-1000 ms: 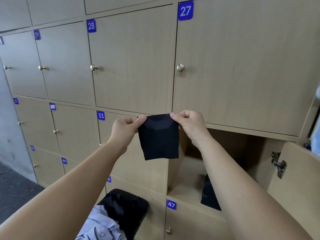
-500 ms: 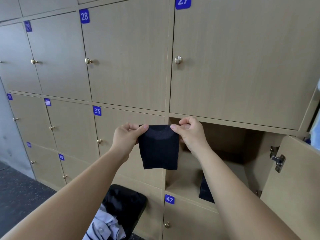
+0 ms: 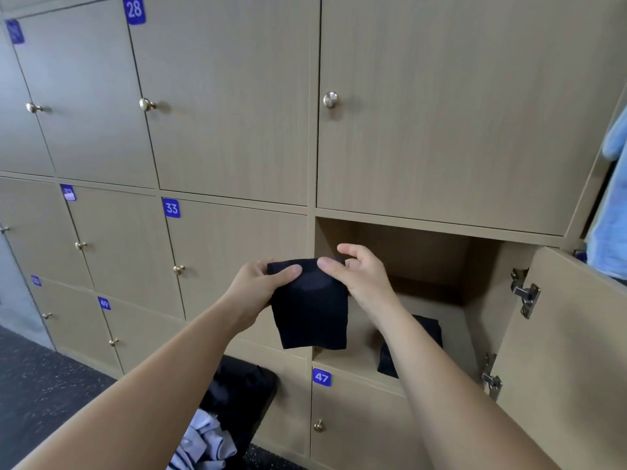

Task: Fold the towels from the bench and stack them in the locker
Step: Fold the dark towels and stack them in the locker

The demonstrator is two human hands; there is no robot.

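Black cloth: the small black folded towel point(image 3: 310, 310) hangs mid-frame, in front of the open wooden locker compartment point(image 3: 424, 266), pinched along its top edge by both hands.
Left hand: my left hand point(image 3: 258, 286) pinches the upper left corner, thumb on the near face, fingers behind.
Right hand: my right hand point(image 3: 359, 273) nips the upper right corner with the thumb — the other fingers are curled loose behind it.
Locker: the compartment's beige wooden door point(image 3: 570, 351) is swung open at right; a second folded black towel point(image 3: 412, 347) lies on the compartment floor, partly hidden by my right forearm.
Step in hand: I judge this to be the last squaring of the fold before stacking.
Doing it well: I would keep the top edge level, lower the towel flat onto the one inside with edges matched, and let go of both corners together.
Lower frame: a black padded bench point(image 3: 244, 391) carries crumpled pale blue-grey cloth point(image 3: 200, 442) — more folding waits, I think.
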